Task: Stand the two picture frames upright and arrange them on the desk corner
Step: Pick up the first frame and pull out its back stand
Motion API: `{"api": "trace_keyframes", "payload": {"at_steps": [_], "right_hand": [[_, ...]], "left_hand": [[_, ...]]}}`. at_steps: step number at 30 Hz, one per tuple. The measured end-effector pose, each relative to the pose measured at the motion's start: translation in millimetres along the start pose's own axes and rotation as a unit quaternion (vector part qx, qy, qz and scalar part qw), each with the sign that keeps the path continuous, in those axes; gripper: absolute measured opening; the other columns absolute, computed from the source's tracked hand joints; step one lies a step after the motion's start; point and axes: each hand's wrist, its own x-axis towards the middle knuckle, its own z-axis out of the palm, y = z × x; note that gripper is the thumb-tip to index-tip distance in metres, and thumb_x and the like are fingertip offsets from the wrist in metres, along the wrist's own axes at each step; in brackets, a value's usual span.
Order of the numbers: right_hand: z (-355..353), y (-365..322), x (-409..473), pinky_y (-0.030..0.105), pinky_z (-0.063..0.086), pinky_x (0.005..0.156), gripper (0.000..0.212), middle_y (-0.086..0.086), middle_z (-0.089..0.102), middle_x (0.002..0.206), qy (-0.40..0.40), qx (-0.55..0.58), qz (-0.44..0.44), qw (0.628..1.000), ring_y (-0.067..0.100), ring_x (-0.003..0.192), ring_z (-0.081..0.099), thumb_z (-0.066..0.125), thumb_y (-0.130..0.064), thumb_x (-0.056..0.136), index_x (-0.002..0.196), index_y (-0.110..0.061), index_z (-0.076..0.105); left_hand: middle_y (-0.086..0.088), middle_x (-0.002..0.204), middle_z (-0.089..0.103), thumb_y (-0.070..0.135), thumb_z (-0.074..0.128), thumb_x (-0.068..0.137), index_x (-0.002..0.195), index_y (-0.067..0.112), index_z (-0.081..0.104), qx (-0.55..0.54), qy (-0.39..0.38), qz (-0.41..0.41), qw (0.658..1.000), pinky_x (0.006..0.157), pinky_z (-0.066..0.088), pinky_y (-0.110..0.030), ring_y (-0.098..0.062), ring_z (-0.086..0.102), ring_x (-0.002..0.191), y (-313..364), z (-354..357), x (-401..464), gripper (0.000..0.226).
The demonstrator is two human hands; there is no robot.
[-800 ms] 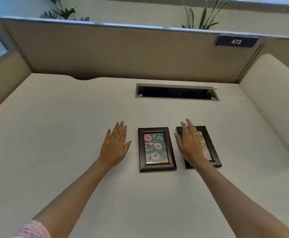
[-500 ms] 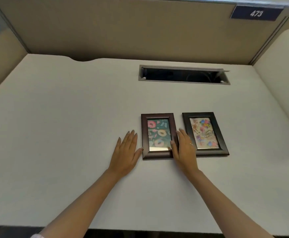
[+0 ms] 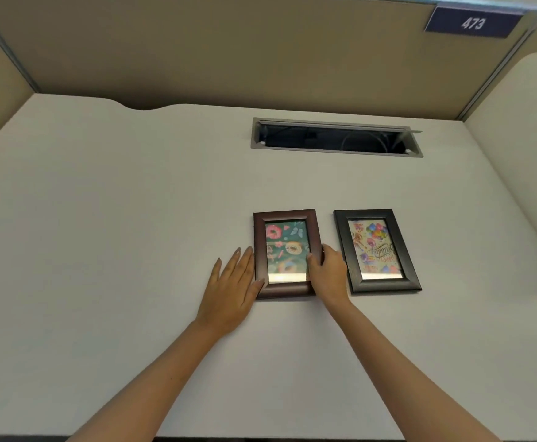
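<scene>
The brown frame (image 3: 286,253), showing doughnuts on green, lay flat on the desk (image 3: 101,218), the black frame (image 3: 377,250) at its 3 o'clock. The left hand (image 3: 232,291) rested open, touching its 9 o'clock edge. The right hand (image 3: 327,272), flat earlier, had curled around its 3 o'clock edge.

brown frame (image 3: 288,215) flat, donut pic | black frame (image 3: 377,283) flat just R, b-day pic, apart
</scene>
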Motion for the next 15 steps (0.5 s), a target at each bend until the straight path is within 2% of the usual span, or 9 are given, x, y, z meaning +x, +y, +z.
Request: {"api": "trace_keyframes", "payload": {"at_steps": [3, 6, 8, 9, 12, 13, 15], "right_hand": [[6, -6, -1, 0.035, 0.046, 0.070, 0.029, 0.021, 0.057, 0.110, -0.006, -0.018, 0.013, 1.000, 0.033, 0.093, 0.059, 0.048, -0.021, 0.096, 0.113, 0.002, 0.050], [8, -10, -4, 0.035, 0.044, 0.065, 0.032, 0.018, 0.059, 0.107, 0.017, -0.035, 0.026, 0.999, 0.032, 0.088, 0.059, 0.041, -0.030, 0.099, 0.112, -0.001, 0.047], [4, -11, 0, 0.035, 0.042, 0.063, 0.034, 0.018, 0.062, 0.102, 0.025, -0.030, 0.024, 0.999, 0.032, 0.084, 0.059, 0.038, -0.033, 0.099, 0.109, -0.001, 0.048], [1, -12, 3, 0.035, 0.042, 0.061, 0.035, 0.018, 0.063, 0.099, 0.022, -0.009, 0.025, 0.999, 0.030, 0.082, 0.059, 0.038, -0.034, 0.099, 0.107, -0.002, 0.049], [-11, -21, 14, 0.030, 0.045, 0.057, 0.035, 0.010, 0.066, 0.095, -0.032, 0.152, 0.090, 0.984, 0.019, 0.077, 0.061, 0.039, -0.040, 0.097, 0.101, -0.008, 0.052], [-17, -25, 19, 0.028, 0.045, 0.056, 0.034, 0.006, 0.067, 0.088, -0.065, 0.214, 0.127, 0.967, 0.016, 0.073, 0.062, 0.039, -0.041, 0.096, 0.098, -0.011, 0.054], [-27, -33, 26, 0.024, 0.043, 0.045, 0.032, -0.001, 0.063, 0.062, -0.133, 0.323, 0.183, 0.919, 0.012, 0.052, 0.056, 0.042, -0.040, 0.096, 0.086, -0.014, 0.057]], "left_hand": [[0.004, 0.159, 0.017, 0.052, 0.008, 0.097, 0.150, 0.018, 0.013, -0.011, 0.001, -0.003, 1.000, 0.117, 0.003, -0.037, -0.013, 0.009, 0.147, 1, -1, 0, 0.064], [0.006, 0.159, 0.013, 0.053, 0.008, 0.096, 0.150, 0.019, 0.012, -0.025, -0.002, 0.000, 1.000, 0.117, 0.000, -0.036, -0.013, 0.006, 0.147, 2, -3, -1, 0.064], [0.009, 0.159, 0.011, 0.052, 0.009, 0.096, 0.150, 0.021, 0.009, -0.084, 0.007, 0.001, 0.996, 0.118, -0.002, -0.033, -0.009, 0.004, 0.147, 1, -5, -1, 0.062], [0.011, 0.158, 0.011, 0.051, 0.012, 0.096, 0.150, 0.023, 0.009, -0.151, 0.016, -0.013, 0.988, 0.118, -0.002, -0.030, -0.007, 0.005, 0.146, 1, -8, -1, 0.061], [0.016, 0.155, 0.016, 0.044, 0.028, 0.098, 0.150, 0.027, 0.014, -0.379, 0.042, -0.103, 0.919, 0.115, 0.006, -0.020, 0.000, 0.010, 0.144, -1, -27, 5, 0.056], [0.018, 0.154, 0.016, 0.042, 0.031, 0.098, 0.149, 0.029, 0.015, -0.421, 0.053, -0.123, 0.897, 0.115, 0.008, -0.020, 0.000, 0.012, 0.144, -1, -36, 9, 0.055], [0.019, 0.155, 0.017, 0.045, 0.031, 0.098, 0.148, 0.033, 0.016, -0.467, 0.075, -0.134, 0.871, 0.115, 0.010, -0.020, 0.002, 0.014, 0.143, 3, -56, 17, 0.054]]}}
